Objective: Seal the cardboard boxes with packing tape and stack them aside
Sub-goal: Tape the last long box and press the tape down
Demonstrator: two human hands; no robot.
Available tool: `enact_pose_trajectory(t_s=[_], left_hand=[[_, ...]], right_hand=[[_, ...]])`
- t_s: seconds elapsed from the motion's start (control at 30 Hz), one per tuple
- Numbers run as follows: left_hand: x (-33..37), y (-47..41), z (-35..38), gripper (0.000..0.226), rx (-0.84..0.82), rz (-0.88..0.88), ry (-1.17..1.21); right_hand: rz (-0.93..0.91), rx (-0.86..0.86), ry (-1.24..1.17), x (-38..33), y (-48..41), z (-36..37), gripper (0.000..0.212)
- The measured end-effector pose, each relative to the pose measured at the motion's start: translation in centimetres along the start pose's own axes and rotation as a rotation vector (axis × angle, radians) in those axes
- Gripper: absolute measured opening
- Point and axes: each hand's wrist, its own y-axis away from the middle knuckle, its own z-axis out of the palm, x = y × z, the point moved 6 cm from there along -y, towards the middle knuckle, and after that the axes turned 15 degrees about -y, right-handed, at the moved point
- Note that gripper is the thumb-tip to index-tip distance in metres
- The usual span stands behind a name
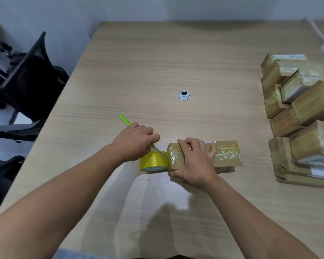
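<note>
Right hand [195, 161] grips the left end of the sideways-lying box [226, 156], tape roll [151, 161] touching that end, left hand [133, 141] holding a green knife [124, 121] blade-down between them

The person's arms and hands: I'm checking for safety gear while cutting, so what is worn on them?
Nothing visible. The left hand and right hand have no gloves, rings or watch. The left forearm and right forearm are uncovered down to the frame edge, so no sleeves show.
</note>
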Motion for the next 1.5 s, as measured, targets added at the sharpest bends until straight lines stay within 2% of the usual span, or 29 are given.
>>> enact_pose_trajectory(t_s=[0.17,0.27,0.37,0.57,0.67,0.8,0.9,0.97,1.03,1.17,1.2,1.27,1.3,1.33,1.4,1.5], left_hand=[[0.1,-0.3,-0.3,0.01,0.003,0.026,-0.03],[0.2,-0.8,-0.1,0.025,-0.045,0.011,-0.034],[0.1,-1.0,0.0,0.028,-0.038,0.011,-0.043],[-1.6,-1.6,0.9,0.026,-0.067,-0.15,-0.039],[-2.4,-1.5,2.2,0.016,-0.265,-0.322,-0.007],[-2.5,1.9,7.3,0.01,-0.524,-0.644,0.341],[-1.0,5.8,10.8,0.02,-0.656,-0.791,0.511],[0.6,7.6,11.9,0.031,-0.733,-0.811,0.524],[1.5,8.2,12.4,0.033,-0.708,-0.83,0.536],[0.3,7.7,12.1,0.011,-0.628,-0.842,0.528],[-0.5,7.3,11.6,0.008,-0.557,-0.875,0.537],[-2.0,5.9,9.5,0.006,-0.314,-0.95,0.657],[-2.2,4.7,8.3,0.008,-0.228,-0.924,0.774],[-2.1,3.3,6.9,0.018,-0.213,-0.838,0.902],[-0.7,0.8,5.0,0.029,-0.351,-0.619,1.102],[1.5,-0.6,5.0,0.023,-0.627,-0.439,1.213]], right_hand=[[0.003,-0.011,0.008,-0.1,0.0,0.0,0.105],[0.0,-0.01,0.001,-0.1,0.0,-0.1,0.105],[-0.007,-0.008,0.006,-0.1,0.0,-0.1,0.105],[-0.02,0.009,0.011,0.0,0.3,-0.1,0.105],[-0.018,0.006,0.009,0.0,0.2,-0.2,0.105],[-0.002,-0.001,0.006,-0.1,0.0,-0.2,0.104],[0.002,0.005,0.015,0.0,0.0,-0.2,0.104],[0.001,0.012,0.018,0.0,0.0,-0.1,0.104],[0.002,0.012,0.022,-0.2,-0.1,-0.1,0.104],[0.029,-0.002,0.029,-0.3,-0.2,-0.1,0.104],[0.033,-0.006,0.031,-0.3,-0.2,-0.1,0.104],[0.035,-0.004,0.033,-0.3,-0.1,-0.1,0.104],[0.033,-0.001,0.032,-0.3,-0.1,-0.2,0.105],[0.028,0.003,0.03,-0.3,0.0,-0.2,0.105],[0.02,0.012,0.03,-0.2,0.0,-0.1,0.106],[0.015,0.033,0.029,-0.1,-0.1,0.0,0.107]])
